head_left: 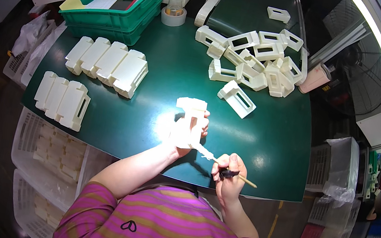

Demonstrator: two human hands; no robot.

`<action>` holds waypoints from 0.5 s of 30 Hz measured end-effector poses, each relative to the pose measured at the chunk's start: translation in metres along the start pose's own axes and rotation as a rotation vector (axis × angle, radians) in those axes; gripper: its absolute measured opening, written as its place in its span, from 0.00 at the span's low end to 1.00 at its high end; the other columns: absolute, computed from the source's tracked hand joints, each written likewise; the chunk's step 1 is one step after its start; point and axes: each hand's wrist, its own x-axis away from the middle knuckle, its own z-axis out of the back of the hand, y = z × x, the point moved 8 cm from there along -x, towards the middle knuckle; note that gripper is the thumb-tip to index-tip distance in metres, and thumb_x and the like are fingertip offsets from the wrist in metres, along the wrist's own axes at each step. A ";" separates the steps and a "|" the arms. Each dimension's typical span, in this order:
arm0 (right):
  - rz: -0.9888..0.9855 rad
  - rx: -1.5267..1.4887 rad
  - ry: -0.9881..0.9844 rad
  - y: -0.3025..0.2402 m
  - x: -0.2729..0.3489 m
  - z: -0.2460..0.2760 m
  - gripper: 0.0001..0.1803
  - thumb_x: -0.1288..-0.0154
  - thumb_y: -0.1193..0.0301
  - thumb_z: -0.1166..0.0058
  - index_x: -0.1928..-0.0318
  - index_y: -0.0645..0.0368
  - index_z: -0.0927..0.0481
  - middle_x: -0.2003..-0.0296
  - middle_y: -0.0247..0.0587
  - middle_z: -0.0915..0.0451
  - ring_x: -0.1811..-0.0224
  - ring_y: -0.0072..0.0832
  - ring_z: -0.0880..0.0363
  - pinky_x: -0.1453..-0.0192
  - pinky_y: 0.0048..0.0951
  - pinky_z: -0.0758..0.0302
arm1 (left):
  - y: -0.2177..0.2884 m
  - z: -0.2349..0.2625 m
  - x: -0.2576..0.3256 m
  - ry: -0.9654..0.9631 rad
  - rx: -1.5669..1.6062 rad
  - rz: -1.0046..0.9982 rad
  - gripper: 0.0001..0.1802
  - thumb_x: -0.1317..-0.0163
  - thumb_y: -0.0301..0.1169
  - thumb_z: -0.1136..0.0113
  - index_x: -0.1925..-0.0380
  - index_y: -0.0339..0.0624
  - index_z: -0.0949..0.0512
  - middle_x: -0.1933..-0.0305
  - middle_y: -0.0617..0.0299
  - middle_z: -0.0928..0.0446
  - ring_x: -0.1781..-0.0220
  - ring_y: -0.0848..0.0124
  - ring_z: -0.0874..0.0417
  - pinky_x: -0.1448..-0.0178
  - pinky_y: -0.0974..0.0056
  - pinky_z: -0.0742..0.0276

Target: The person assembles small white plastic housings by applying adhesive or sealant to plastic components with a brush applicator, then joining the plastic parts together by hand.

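Note:
My left hand (182, 135) holds a cream plastic frame part (191, 114) upright above the green table's (149, 127) near edge. My right hand (229, 176) grips a thin wooden-handled tool (223, 166); its pale tip rests against the lower edge of the held part. A loose pile of the same cream parts (256, 59) lies at the far right of the table, with one single part (237, 98) lying closest to my hands.
Two neat rows of cream parts lie on the left: a far row (108, 64) and a near row (62, 99). Stacked green bins (117, 16) and a tape roll (173, 15) stand at the back. White crates (46, 165) sit below left; a conveyor belt (265, 5) runs behind.

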 end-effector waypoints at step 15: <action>-0.071 -0.902 0.220 0.005 -0.048 0.116 0.18 0.31 0.62 0.62 0.76 0.56 0.30 0.86 0.36 0.38 0.87 0.20 0.43 0.85 0.19 0.48 | -0.012 -0.023 0.006 -0.063 -0.197 0.220 0.42 0.41 0.32 0.46 0.33 0.53 0.59 0.35 0.54 0.43 0.35 0.58 0.38 0.41 0.45 0.32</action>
